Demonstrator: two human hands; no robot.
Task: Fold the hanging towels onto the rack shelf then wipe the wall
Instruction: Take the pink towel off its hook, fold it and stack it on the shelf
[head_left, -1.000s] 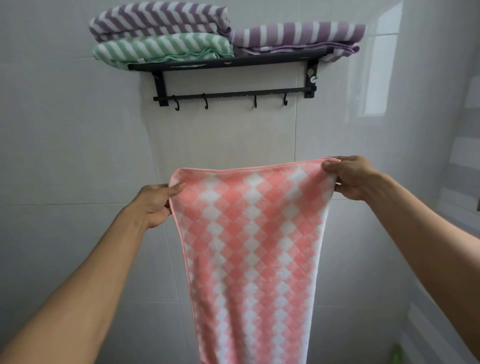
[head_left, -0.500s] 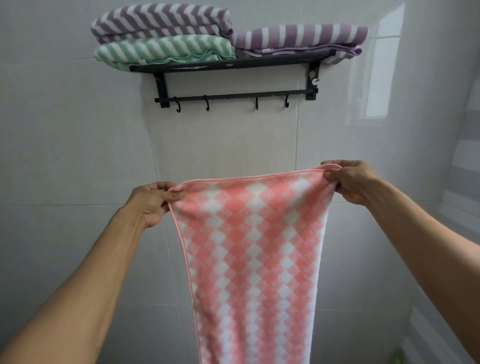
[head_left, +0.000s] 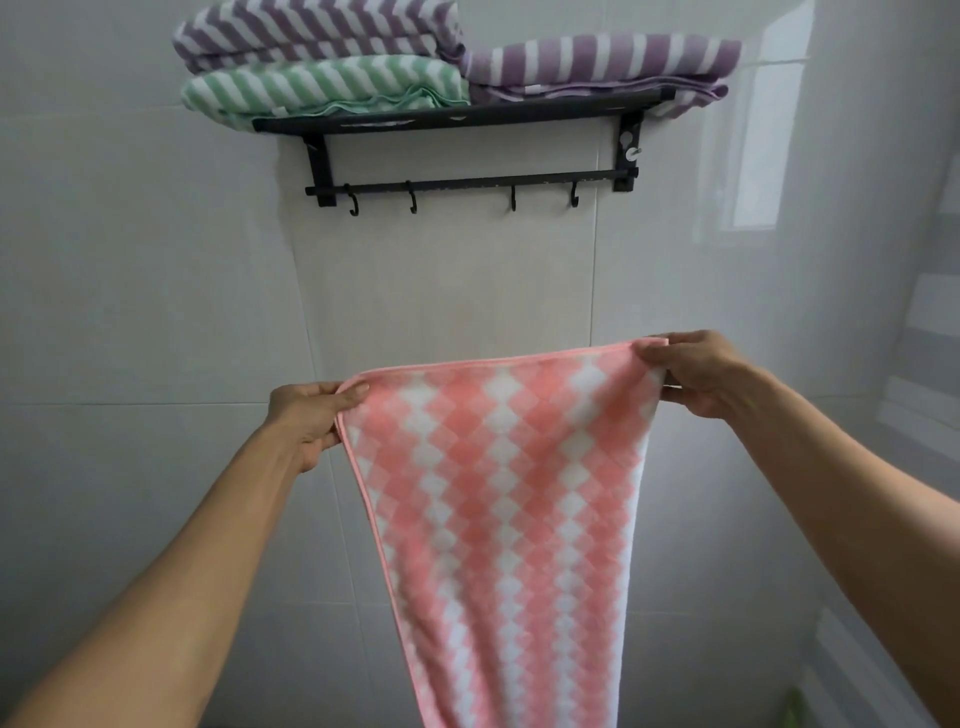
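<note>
- The pink towel (head_left: 498, 493) runs past the bottom edge; its lower end is out of view.
- Left hand (head_left: 306, 415): fingertips are hidden behind the towel's corner.
- Right hand (head_left: 696, 371): fingers are tucked behind the other corner.
- Both forearms are cut off by the frame edges.
- The top purple striped towel (head_left: 317, 28) is cropped by the upper edge.
- A green object (head_left: 789, 709) at the bottom right is blurred and cannot be identified.

pink-white checked towel (head_left: 498, 499) | hanging, top corners pinched | three folded striped towels (head_left: 332, 83) on rack shelf (head_left: 467, 115)
</note>
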